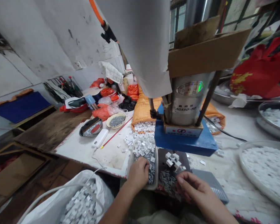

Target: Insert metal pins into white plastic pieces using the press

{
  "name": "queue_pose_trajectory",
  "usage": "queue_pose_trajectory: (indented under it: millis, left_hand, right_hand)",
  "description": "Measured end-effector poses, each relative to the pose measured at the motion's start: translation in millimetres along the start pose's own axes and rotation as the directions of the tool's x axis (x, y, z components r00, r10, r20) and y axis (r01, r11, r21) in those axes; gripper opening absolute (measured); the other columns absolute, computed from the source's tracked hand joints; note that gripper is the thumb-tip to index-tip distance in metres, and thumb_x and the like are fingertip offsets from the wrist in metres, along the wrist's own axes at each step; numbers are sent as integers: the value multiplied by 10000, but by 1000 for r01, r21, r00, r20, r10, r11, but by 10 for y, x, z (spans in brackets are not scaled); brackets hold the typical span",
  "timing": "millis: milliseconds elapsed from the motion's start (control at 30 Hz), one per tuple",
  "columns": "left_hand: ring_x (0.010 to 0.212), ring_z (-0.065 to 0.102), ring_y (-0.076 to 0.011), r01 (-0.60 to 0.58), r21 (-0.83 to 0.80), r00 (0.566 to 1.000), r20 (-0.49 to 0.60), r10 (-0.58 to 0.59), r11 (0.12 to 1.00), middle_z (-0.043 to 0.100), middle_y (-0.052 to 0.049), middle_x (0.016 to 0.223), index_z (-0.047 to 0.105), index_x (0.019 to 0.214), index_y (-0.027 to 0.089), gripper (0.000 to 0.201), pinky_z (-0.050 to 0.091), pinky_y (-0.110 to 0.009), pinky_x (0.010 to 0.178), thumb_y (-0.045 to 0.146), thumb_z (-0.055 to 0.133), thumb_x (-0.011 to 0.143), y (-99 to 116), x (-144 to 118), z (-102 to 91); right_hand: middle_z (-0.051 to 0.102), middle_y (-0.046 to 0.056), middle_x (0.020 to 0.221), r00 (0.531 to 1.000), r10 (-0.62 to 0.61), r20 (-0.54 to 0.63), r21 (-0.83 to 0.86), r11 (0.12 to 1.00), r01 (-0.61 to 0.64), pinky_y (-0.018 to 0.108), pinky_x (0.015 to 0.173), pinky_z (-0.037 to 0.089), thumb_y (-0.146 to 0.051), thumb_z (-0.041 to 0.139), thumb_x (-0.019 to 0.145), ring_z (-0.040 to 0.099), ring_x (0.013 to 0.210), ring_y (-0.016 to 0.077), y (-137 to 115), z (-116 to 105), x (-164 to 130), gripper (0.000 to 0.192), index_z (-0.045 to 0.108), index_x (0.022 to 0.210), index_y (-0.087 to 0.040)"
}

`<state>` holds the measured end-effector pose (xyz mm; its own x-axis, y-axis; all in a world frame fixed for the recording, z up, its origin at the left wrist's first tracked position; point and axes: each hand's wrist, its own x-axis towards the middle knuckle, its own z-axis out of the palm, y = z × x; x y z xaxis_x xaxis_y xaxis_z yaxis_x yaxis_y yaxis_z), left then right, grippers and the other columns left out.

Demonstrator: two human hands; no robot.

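Observation:
My left hand (138, 174) is over a clear plastic bin (156, 168), its fingers curled together. What they hold, if anything, is hidden. Inside the bin lie small metal pins (151, 174) and white plastic pieces (143, 147). My right hand (193, 186) is closed in a pinch beside a loose heap of metal pins (168, 180); whatever sits between thumb and finger is too small to make out. Just beyond it, a cluster of white square pieces (174, 161) rests on the dark base plate (162, 155), below the blue press head (184, 143).
A press cylinder (186, 102) stands right in front. At lower left is a white sack (105, 189) of white pieces. Round trays (244, 152) of pieces line the right. Farther back are bowls (116, 126), a red stick (116, 132) and an orange sack (142, 110).

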<state>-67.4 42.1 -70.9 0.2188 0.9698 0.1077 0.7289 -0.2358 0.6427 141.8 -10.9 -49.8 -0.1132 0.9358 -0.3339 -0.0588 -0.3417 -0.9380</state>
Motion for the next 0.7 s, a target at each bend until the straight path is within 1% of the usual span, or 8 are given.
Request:
queue_pose_trajectory:
  millis: [200, 333, 533, 700]
  left_hand:
    - [776, 541, -185, -8, 13, 1000, 8, 8, 1000, 562, -33, 792, 536, 741, 191, 147, 405, -279, 690, 86, 448, 796, -4, 2, 2]
    - [771, 542, -185, 5, 22, 1000, 7, -5, 1000, 570, -35, 786, 532, 735, 187, 153, 412, -278, 686, 86, 439, 802, -26, 3, 2]
    - [782, 551, -192, 32, 43, 999, -14, -32, 999, 586, -43, 797, 536, 779, 186, 145, 410, -288, 701, 93, 431, 815, -32, -1, -1]
    - [756, 553, -199, 19, 70, 1000, 12, -20, 997, 581, -44, 775, 543, 737, 191, 138, 393, -288, 665, 97, 460, 795, -17, -14, 20]
  right_hand:
    - [466, -54, 541, 1000, -5, -1, -3, 1000, 5, 206, 432, 278, -612, 633, 671, 350, 457, 75, 19, -15, -11, 429, 571, 662, -188]
    - [467, -54, 548, 1000, -13, 6, -12, 1000, 13, 205, 443, 288, -589, 626, 698, 358, 474, 76, 12, -17, -14, 410, 570, 665, -185]
    - [468, -52, 534, 1000, -8, -3, -16, 1000, 8, 207, 427, 287, -641, 626, 656, 355, 447, 75, -4, -5, -6, 459, 560, 655, -187]
    - [481, -47, 548, 1000, -5, -1, -29, 1000, 5, 211, 430, 293, -648, 623, 652, 365, 450, 78, 14, -17, 7, 462, 563, 655, -191]
